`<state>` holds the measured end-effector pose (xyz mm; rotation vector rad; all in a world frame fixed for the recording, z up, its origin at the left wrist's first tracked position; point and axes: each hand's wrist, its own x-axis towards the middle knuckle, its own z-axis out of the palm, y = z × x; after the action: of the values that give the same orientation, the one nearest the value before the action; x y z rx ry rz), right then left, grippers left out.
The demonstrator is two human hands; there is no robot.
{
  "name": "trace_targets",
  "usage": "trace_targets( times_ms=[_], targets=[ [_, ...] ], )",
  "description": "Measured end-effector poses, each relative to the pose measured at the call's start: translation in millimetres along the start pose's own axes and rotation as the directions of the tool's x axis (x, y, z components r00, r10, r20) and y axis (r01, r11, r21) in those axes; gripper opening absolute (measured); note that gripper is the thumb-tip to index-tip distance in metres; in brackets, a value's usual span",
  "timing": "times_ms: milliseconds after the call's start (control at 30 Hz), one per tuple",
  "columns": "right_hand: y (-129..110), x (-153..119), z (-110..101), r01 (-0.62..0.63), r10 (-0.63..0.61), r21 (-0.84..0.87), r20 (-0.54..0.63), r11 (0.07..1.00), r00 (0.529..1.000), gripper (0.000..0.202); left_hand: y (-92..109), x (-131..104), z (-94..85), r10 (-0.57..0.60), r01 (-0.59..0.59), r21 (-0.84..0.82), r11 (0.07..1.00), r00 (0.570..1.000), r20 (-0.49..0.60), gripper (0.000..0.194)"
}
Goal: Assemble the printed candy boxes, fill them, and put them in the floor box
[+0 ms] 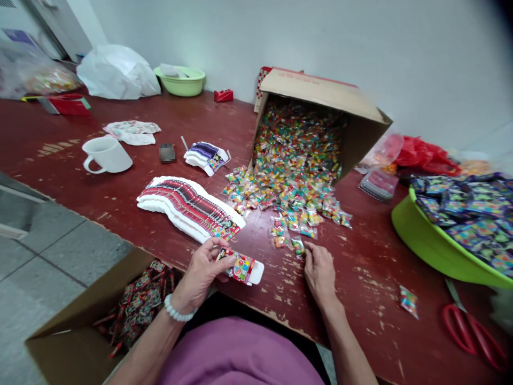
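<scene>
My left hand (206, 270) is closed around a small red printed candy box (242, 267), whose white end flap stands open toward the right. My right hand (320, 272) rests low over the table, fingers curled together, with the fingertips at the edge of a clear packet of colourful candies (297, 246). More such packets (279, 232) lie just beyond it, spilling from a tipped cardboard carton (363, 141). Left of them spreads a long overlapping row of flattened red boxes (188, 206).
A smaller purple stack of flat boxes (206, 155) and a white mug (107, 155) stand behind. At right are a green basin (425, 251) of purple packs, red-handled scissors (473, 331) and a lone candy packet (409, 302). Below the table edge, an open carton (60, 347) holds filled-looking red boxes.
</scene>
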<state>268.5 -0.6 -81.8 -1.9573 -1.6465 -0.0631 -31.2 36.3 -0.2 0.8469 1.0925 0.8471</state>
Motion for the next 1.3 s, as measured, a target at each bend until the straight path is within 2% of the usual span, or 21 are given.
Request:
trace_targets(
  times_ms=[67, 167, 267, 367, 467, 533, 600, 700, 767, 833, 933, 1000, 1033, 1100, 1200, 1233, 1300],
  targets=[
    [-3, 4, -3, -0.034, 0.034, 0.018, 0.020, 0.999, 0.999, 0.032, 1, -2, -3.0, -0.025, 0.025, 0.005, 1.000, 0.999, 0.019, 0.053],
    [-9, 12, -8, -0.169, 0.165, 0.039, 0.099, 0.985, 0.981, 0.032, -2, -7, -5.4, -0.094, 0.099, -0.034, 0.994, 0.986, 0.137, 0.063],
    [-14, 17, -10, -0.259, 0.247, 0.075, 0.142, 0.963, 0.959, 0.026, -8, -9, -4.9, -0.172, 0.195, -0.071, 0.978, 0.952, 0.252, 0.053],
    [-22, 14, -14, -0.281, 0.258, 0.142, 0.163, 0.949, 0.952, 0.024, -14, -9, -2.7, -0.169, 0.204, -0.115, 0.972, 0.951, 0.260, 0.043],
    [-43, 6, -25, -0.312, 0.247, 0.322, 0.228, 0.894, 0.942, 0.024, -16, -8, 0.5, -0.150, 0.178, -0.101, 0.979, 0.961, 0.234, 0.040],
    [-63, 1, -38, -0.334, 0.185, 0.541, 0.312, 0.772, 0.932, 0.022, -15, -8, 3.3, -0.145, 0.161, -0.057, 0.985, 0.964, 0.223, 0.039],
    [-81, -2, -51, -0.289, 0.050, 0.646, 0.362, 0.707, 0.931, 0.016, -12, -9, 6.7, -0.138, 0.147, -0.019, 0.989, 0.963, 0.232, 0.038],
    [-99, 0, -63, -0.193, -0.140, 0.660, 0.416, 0.727, 0.898, 0.010, -9, -12, 11.9, -0.136, 0.135, 0.023, 0.991, 0.947, 0.292, 0.036],
    [-102, 2, -64, -0.193, -0.195, 0.661, 0.466, 0.725, 0.863, 0.011, -10, -14, 14.8, -0.134, 0.122, 0.057, 0.991, 0.931, 0.339, 0.036],
    [-101, 3, -59, -0.242, -0.184, 0.676, 0.493, 0.695, 0.850, 0.017, -12, -16, 17.3, -0.146, 0.120, 0.092, 0.988, 0.914, 0.378, 0.036],
    [-100, 4, -47, -0.315, -0.084, 0.679, 0.485, 0.663, 0.871, 0.033, -17, -18, 21.6, -0.192, 0.154, 0.124, 0.980, 0.888, 0.417, 0.037],
    [-100, 5, -44, -0.313, -0.023, 0.653, 0.451, 0.690, 0.892, 0.026, -18, -18, 24.7, -0.212, 0.180, 0.114, 0.977, 0.861, 0.462, 0.039],
    [-102, 5, -44, -0.289, -0.020, 0.636, 0.432, 0.715, 0.902, 0.019, -18, -17, 26.3, -0.215, 0.190, 0.101, 0.977, 0.847, 0.486, 0.040],
    [-106, 5, -49, -0.179, -0.090, 0.602, 0.390, 0.778, 0.916, 0.008, -18, -17, 29.1, -0.216, 0.213, 0.065, 0.975, 0.831, 0.512, 0.043],
    [-111, 2, -59, 0.039, -0.264, 0.549, 0.338, 0.835, 0.903, 0.013, -19, -16, 32.2, -0.198, 0.242, -0.028, 0.970, 0.850, 0.488, 0.044],
    [-112, 1, -60, 0.073, -0.282, 0.543, 0.313, 0.837, 0.907, 0.015, -19, -16, 32.9, -0.182, 0.241, -0.065, 0.968, 0.860, 0.477, 0.044],
    [-113, -2, -59, 0.043, -0.226, 0.566, 0.258, 0.823, 0.939, 0.017, -19, -16, 33.9, -0.141, 0.218, -0.127, 0.968, 0.884, 0.446, 0.048]
  ],
)
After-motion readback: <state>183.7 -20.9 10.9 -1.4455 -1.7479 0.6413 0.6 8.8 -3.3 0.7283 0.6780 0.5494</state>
